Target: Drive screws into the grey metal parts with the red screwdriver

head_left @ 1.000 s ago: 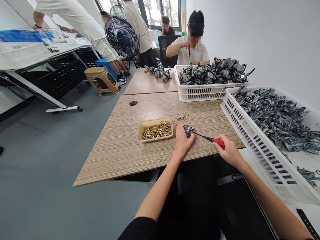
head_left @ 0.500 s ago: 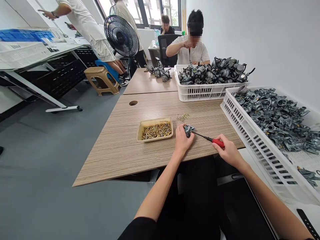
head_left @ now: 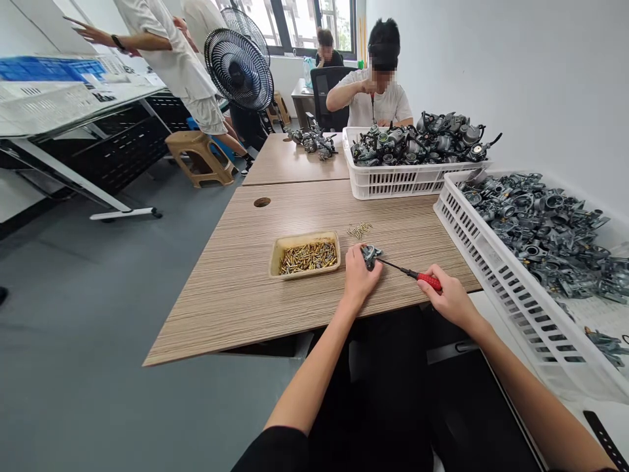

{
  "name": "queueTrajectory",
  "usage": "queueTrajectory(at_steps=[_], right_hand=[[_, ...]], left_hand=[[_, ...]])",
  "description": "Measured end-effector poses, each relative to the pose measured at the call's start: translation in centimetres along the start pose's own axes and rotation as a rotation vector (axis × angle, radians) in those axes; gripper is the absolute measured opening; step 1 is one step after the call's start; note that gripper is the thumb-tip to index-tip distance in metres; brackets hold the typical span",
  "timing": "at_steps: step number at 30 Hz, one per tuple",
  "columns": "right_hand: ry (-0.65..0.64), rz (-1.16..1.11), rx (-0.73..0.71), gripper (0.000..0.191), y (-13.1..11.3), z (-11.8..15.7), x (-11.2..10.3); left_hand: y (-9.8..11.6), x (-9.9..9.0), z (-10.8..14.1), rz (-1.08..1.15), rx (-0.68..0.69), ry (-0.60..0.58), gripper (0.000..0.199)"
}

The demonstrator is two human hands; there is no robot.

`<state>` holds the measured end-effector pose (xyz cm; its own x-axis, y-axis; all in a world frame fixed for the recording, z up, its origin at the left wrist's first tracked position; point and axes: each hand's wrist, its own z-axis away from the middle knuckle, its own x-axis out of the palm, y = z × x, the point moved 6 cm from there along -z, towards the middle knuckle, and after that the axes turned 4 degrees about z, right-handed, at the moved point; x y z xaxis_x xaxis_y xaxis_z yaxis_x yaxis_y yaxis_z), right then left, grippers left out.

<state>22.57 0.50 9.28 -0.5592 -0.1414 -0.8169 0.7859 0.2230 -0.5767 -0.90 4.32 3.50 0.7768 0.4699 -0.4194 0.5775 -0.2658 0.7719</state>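
Note:
My left hand (head_left: pixel 362 274) is closed around a small grey metal part (head_left: pixel 372 254), perhaps a carburetor body, just above the table near its front edge. In my right hand (head_left: pixel 446 295) is a screwdriver (head_left: pixel 428 280) with a red handle, its fingers wrapped round the grip. The dark shaft points left and its tip meets the metal part; the exact contact spot is too small to make out. Left of my left hand stands a cream tray (head_left: pixel 274 270) of small brass-coloured pieces. A little heap of similar brass pieces (head_left: pixel 360 230) lies beyond the held part.
A white basket (head_left: pixel 472 190) full of grey metal parts flanks my right side. Another white basket (head_left: pixel 393 190) with assembled carburetors stands ahead. More carburetors (head_left: pixel 314 143) lie on the far table, where a co-worker (head_left: pixel 378 105) sits. A fan (head_left: pixel 239 69) is at the far left.
My hands, the screwdriver and the metal part look almost unmoved. At the far left, a standing person in white has shifted to the right, an arm still stretched out.

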Motion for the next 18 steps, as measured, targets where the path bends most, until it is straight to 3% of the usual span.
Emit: queueTrajectory(at_steps=[18], right_hand=[[0.014, 0.002, -0.004, 0.031, 0.20, -0.05, 0.08]], left_hand=[[0.08, -0.05, 0.07, -0.018, -0.017, -0.008, 0.041]])
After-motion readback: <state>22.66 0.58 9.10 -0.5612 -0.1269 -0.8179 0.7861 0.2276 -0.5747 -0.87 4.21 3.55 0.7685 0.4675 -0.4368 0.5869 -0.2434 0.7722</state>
